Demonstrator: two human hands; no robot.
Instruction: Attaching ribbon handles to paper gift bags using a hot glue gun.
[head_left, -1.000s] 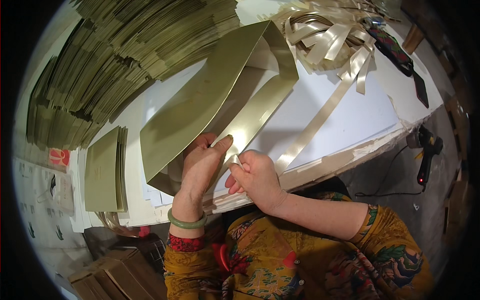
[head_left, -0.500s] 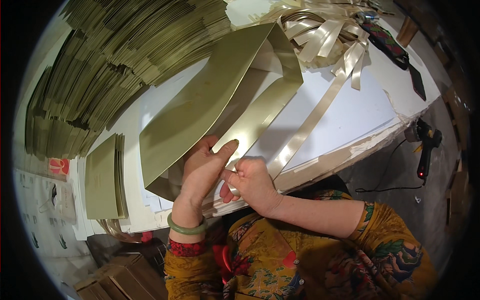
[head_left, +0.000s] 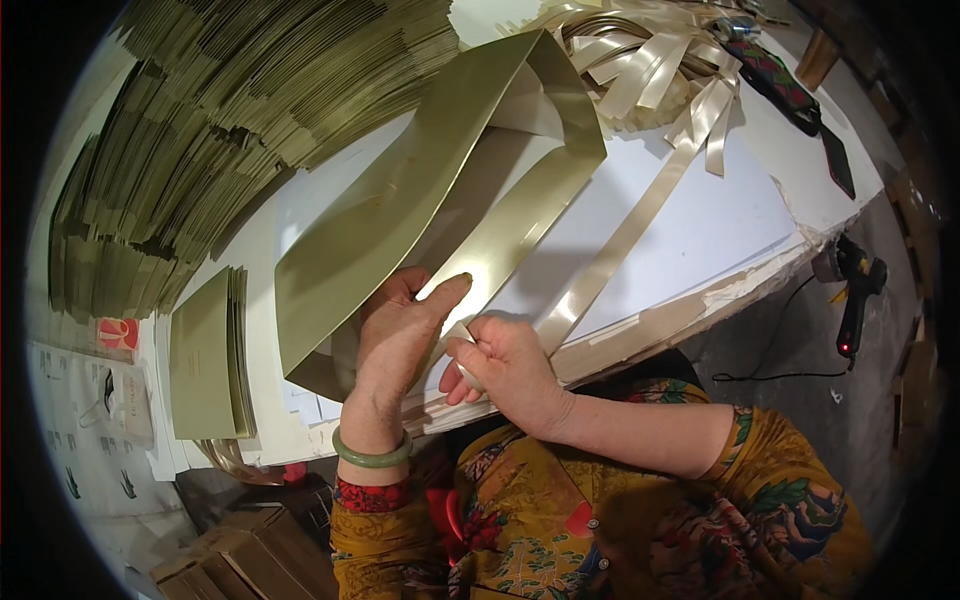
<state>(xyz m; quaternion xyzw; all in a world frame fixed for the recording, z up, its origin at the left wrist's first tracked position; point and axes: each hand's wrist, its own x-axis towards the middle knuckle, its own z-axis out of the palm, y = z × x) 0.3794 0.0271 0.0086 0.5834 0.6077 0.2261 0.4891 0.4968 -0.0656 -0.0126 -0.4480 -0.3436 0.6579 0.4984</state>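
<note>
An olive-gold paper bag (head_left: 408,215) stands spread at its mouth, tilted on the table, its pale inside showing. My left hand (head_left: 392,335), with a green bangle at the wrist, grips the near edge of the bag; the thumb lies on the outer panel and the fingers reach inside. Close beside it, my right hand (head_left: 515,375) is closed with a cream satin ribbon (head_left: 632,235) pinched between thumb and fingers. A short ribbon end sticks up past the thumb. From that hand the ribbon stretches up to a bundle of ribbons (head_left: 650,70) at the far right.
Folded olive bags (head_left: 280,80) are piled high at the far left. A smaller stack of bags (head_left: 205,355) lies at the left edge, ribbon handles hanging down. White sheets (head_left: 700,220) cover the table. A glue gun (head_left: 852,305) with a lit red light hangs off the right edge.
The bag's mouth has widened a little as its upper panel shifted left. My left hand moved slightly left. The ribbon end now stands up at my right thumb.
</note>
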